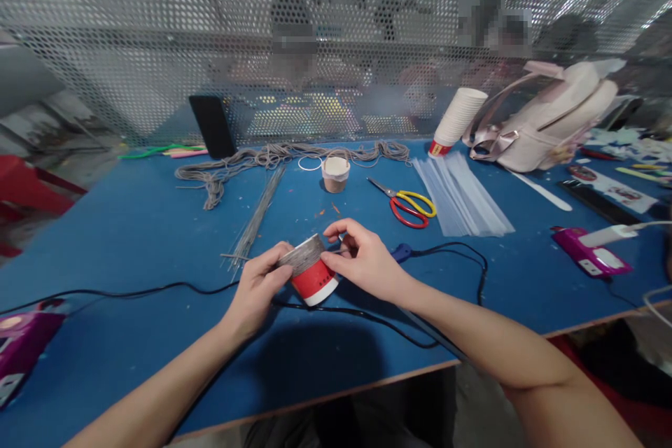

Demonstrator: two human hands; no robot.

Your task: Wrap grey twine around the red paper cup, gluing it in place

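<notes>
Cup (313, 281) judged light, crushable, best held at wrapped rim (303, 256); pinched by left hand (260, 281); right hand (369, 260) curled, hold unclear.

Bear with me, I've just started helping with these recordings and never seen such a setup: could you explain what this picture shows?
There is no machine here: these are a person's two bare hands, seen by a camera worn on the head, looking forward and down. It is the only view.

The left hand holds a tilted red paper cup, and the right hand touches its other side. What looks like grey cord is wrapped around the upper part.

On the blue table, beyond the hands, lie loose grey cord, scissors and clear plastic strips. A stack of paper cups leans near a backpack.
</notes>
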